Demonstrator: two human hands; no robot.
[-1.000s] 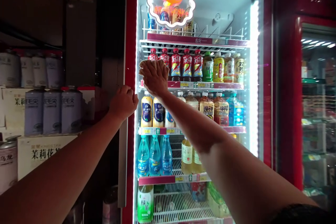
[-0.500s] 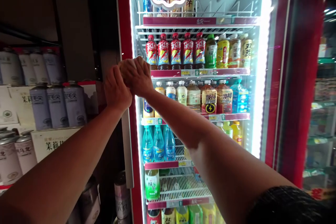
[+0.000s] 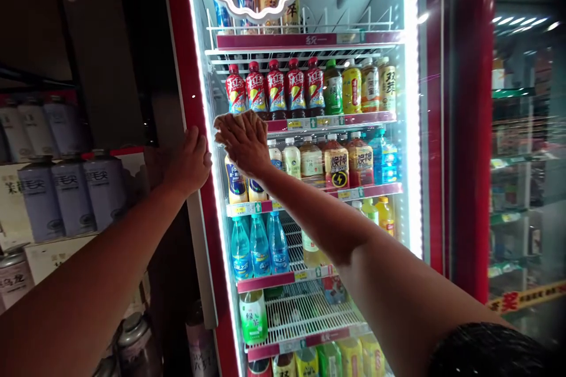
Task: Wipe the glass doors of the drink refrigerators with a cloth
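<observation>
My right hand (image 3: 247, 144) presses a brown cloth (image 3: 239, 121) flat against the glass door (image 3: 300, 235) of a lit drinks fridge, its fingers spread over the cloth. The spot is near the door's left side, in front of the second and third shelves. My left hand (image 3: 191, 159) has its fingers curled at the red door frame (image 3: 179, 65), just above the grey handle strip (image 3: 202, 265). Part of that grip is hidden from me.
Behind the glass stand red-capped bottles (image 3: 274, 91), blue bottles (image 3: 259, 247) and other drinks on wire shelves. A glowing sign (image 3: 252, 15) is near the door's top. Cans on boxes (image 3: 71, 197) stand to the left, and another glass-fronted fridge (image 3: 489, 147) stands at right.
My right hand and the cloth have moved right and slightly down onto the glass, apart from my left hand. Earlier both hands were together at the frame. The view has shifted right.
</observation>
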